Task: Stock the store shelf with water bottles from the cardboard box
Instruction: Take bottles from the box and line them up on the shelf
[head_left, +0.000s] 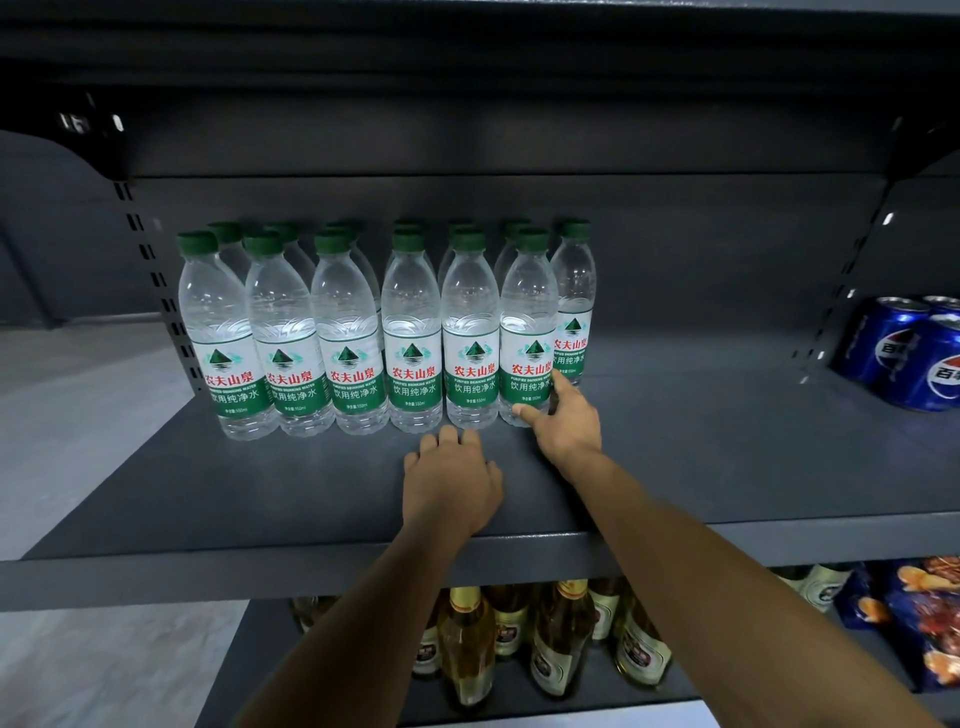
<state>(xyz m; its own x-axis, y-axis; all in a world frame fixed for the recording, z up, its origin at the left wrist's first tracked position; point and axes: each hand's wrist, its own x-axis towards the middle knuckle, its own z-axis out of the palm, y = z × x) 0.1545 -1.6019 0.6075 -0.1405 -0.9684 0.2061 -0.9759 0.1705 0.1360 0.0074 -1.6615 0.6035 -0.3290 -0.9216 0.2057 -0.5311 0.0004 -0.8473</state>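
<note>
Here, water bottles upright on the grey shelf, green caps up, six in front, more behind, right hand pinching the rightmost front bottle low down, left hand flat, fingers relaxed on the shelf.

Green-capped water bottles stand upright in rows, perhaps two, on shelf.

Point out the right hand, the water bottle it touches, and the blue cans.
right hand (569, 423), head view, on the back of the hand.
water bottle (529, 332), head view, on its clear body above the label; rightmost of the front row.
blue cans (906, 353), head view, on the side of the nearest cans.
</note>
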